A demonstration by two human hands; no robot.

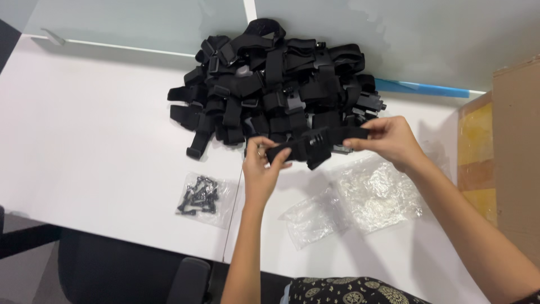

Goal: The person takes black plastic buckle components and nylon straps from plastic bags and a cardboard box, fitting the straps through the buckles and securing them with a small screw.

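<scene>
Head view shows the left hand (260, 163) and right hand (388, 138) pinching opposite ends of a black strap mount (315, 143) above the white table's (84, 141) middle, apparently light, limp webbing, best gripped beside its stiff central buckle.

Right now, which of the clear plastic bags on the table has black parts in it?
The small bag left of the left hand; it holds black screws. The two crumpled bags under the right hand look empty.
</scene>
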